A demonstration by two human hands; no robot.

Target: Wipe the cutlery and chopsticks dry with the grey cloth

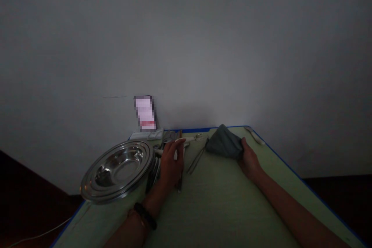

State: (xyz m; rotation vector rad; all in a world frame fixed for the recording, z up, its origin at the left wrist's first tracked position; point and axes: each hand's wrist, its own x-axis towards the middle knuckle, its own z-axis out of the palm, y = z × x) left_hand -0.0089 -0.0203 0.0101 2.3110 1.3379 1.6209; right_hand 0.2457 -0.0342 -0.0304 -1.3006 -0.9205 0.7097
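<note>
My right hand [249, 159] is closed on the right end of a dark grey-green cloth pouch [224, 143], tilted over the table. Thin metal sticks [197, 159] poke out at the pouch's left end and slant down toward the table. My left hand [173, 161] is over a group of utensils, its fingers bent around the handle of a pale fork [190, 138] whose tines point right. Dark-handled cutlery [154, 174] lies under and beside my left wrist, partly hidden by it.
Shiny steel plates [116, 170] are stacked at the left of the green table [215, 209]. A lit phone [145, 112] leans on the wall behind white packets [148, 135]. Another pale utensil [255, 135] lies near the back right corner. A cable hangs at the lower left.
</note>
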